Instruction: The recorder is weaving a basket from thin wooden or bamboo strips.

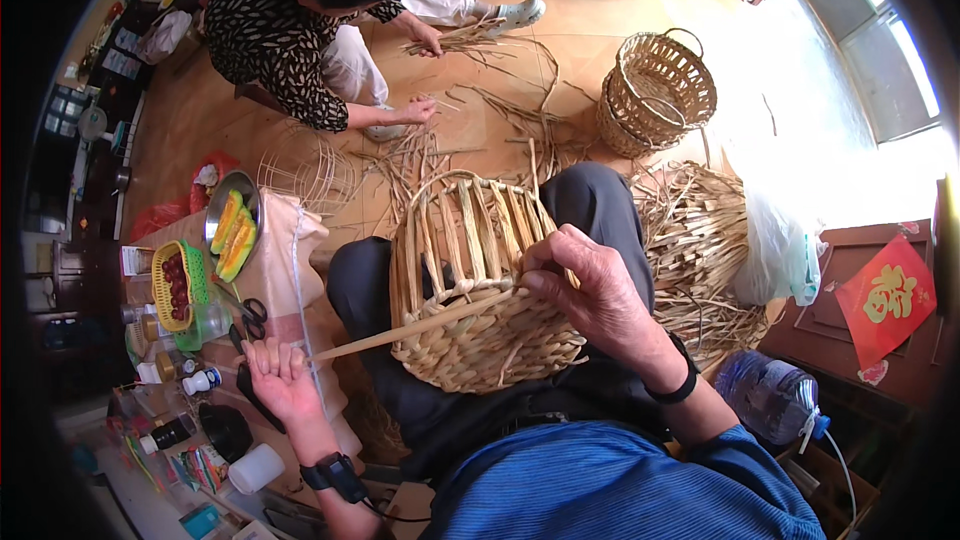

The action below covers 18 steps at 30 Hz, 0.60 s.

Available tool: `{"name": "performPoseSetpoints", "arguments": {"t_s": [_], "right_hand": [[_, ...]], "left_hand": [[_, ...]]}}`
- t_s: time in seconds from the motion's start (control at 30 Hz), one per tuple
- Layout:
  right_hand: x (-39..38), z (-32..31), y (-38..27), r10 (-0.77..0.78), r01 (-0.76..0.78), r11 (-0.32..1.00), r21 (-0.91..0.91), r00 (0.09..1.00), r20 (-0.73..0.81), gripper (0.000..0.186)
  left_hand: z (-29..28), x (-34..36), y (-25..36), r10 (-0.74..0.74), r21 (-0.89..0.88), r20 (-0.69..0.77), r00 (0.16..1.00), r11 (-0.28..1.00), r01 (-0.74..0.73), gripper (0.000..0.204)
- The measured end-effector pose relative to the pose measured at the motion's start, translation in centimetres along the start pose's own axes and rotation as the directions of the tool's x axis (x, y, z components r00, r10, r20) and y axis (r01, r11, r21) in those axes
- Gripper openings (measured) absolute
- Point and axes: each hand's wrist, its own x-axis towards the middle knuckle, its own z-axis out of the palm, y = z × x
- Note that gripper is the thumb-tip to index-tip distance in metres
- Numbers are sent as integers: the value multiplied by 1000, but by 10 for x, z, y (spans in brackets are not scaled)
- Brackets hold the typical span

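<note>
A half-woven basket (480, 340) of dried plant strands rests on my lap, its lower part braided densely and its upper part still showing spaced upright strands. A long flat strand (400, 333) runs taut from the weave to my left hand (283, 380), whose fingers are curled around its end, left of the basket. My right hand (585, 290) is at the basket's right side, thumb and forefinger pinched on the weave where the strand meets an upright. What exactly lies between those fingertips is partly hidden.
Across from me a person (290, 40) in a patterned top handles loose strands. Bundled dried strands (695, 240) lie right, near stacked baskets (660, 90) and a water jug (770, 395). On the left table (300, 290) are scissors (252, 315), a bowl of cut melon (235, 230) and bottles.
</note>
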Motion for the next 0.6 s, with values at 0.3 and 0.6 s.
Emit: {"name": "performPoseSetpoints", "arguments": {"t_s": [0.3,0.6], "right_hand": [[-3,18,5,-279,245,932,-267,955,-97,22],[2,12,14,-78,79,997,6,994,-74,16]], "left_hand": [[-4,6,4,9,37,-50,999,999,-8,51],[4,7,10,41,63,45,998,997,-44,51]]}}
